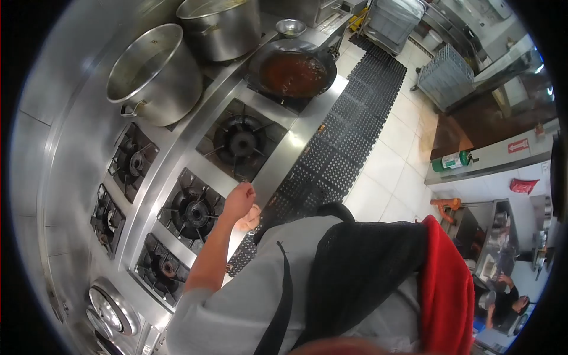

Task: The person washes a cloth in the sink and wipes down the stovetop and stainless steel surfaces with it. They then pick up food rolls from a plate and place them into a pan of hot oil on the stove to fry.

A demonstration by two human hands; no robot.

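My left hand [239, 200] is closed, fingertips pinched together, at the front edge of the stove [220, 184]. Whatever those fingers hold, if anything, is too small to make out. Just below it, partly covered by my left forearm, is my right hand [249, 219] with its fingers curled in; their contents are hidden. A middle front burner [196, 213] lies left of my hands, and a larger burner [242, 143] is beyond them. Farther along the stove sits a wok [293, 72] containing reddish-brown liquid.
Two large steel pots [157, 77] stand at the back, beside a small metal bowl [290, 27]. A perforated black mat [331, 142] covers part of the tiled floor. At right are a grey crate [447, 77], a green extinguisher [452, 161] and another person [507, 305].
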